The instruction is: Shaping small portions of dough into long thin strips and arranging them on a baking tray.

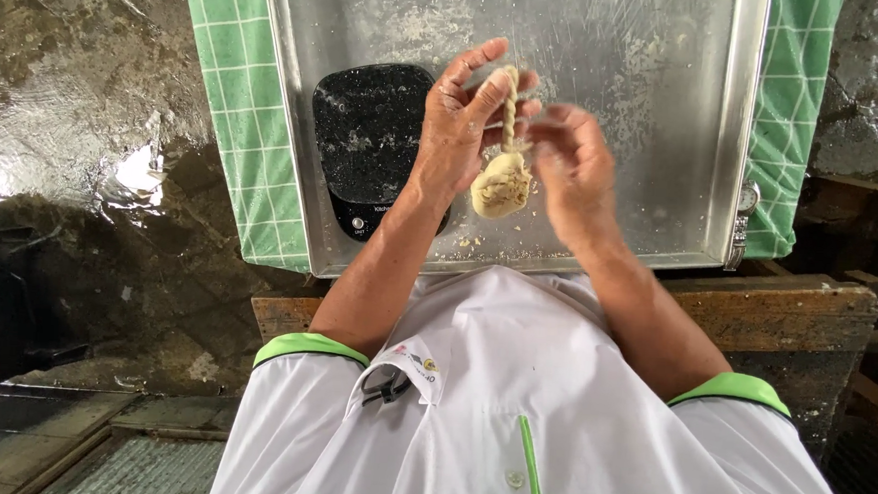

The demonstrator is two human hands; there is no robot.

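Observation:
My left hand (458, 118) is raised over the metal tray (667, 99), its fingers closed around the top of a twisted rope of pale dough (509, 115). The rope hangs down into a thicker lump of dough (501, 186). My right hand (575, 169) is right beside the rope and lump, fingers curled and blurred; whether it grips the dough is unclear.
A black kitchen scale (370, 138) lies on the tray's left part, under my left wrist. The tray rests on a green checked cloth (231, 106) on a wooden table (786, 305). Flour and crumbs dust the tray. Wet dark floor (75, 118) lies to the left.

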